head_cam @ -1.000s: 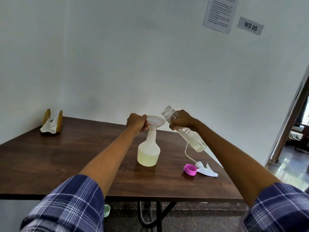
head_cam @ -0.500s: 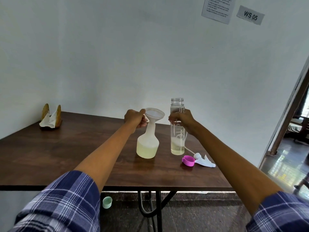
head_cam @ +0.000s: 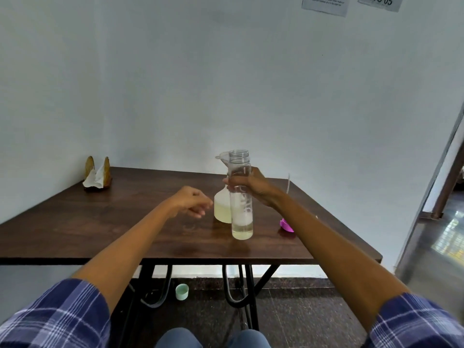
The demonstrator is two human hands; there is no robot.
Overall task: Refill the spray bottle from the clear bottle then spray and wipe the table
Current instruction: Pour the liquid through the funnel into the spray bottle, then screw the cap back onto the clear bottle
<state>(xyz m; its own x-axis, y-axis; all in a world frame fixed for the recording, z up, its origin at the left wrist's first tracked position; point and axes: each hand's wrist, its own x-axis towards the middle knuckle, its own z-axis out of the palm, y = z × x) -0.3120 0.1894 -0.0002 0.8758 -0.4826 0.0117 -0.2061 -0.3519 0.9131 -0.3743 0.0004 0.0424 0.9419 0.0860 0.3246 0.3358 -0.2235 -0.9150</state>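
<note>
The right hand (head_cam: pixel 252 188) wraps its fingers round the upper half of the clear bottle (head_cam: pixel 241 197), which stands upright and uncapped on the dark wooden worktop (head_cam: pixel 100 222), a shallow layer of pale liquid in its base. Just behind it and slightly to the left stands the spray bottle (head_cam: pixel 222 205), its round body about a third full of yellowish liquid and a white funnel (head_cam: pixel 223 156) seated in its neck; the two bottles overlap in the view, so whether they touch cannot be told. The left hand (head_cam: pixel 192 200) hovers just left of the spray bottle, fingers loosely curled and holding nothing, apart from the bottle by a narrow gap. To the right of the clear bottle, past the right forearm, a pink cap (head_cam: pixel 286 225) lies on the worktop, partly hidden by the arm, and a thin white tube (head_cam: pixel 288 183) rises behind the wrist. A wooden napkin holder (head_cam: pixel 97 173) with white tissue sits at the far left corner, close to the wall. The clear bottle stands a little back from the near edge, and bare wood stretches wide to the left between the hands and the napkin holder. The right edge runs diagonally close past the pink cap. Under the worktop, a small green cup (head_cam: pixel 182 291) lies on the floor beside the black metal legs (head_cam: pixel 248 292).
</note>
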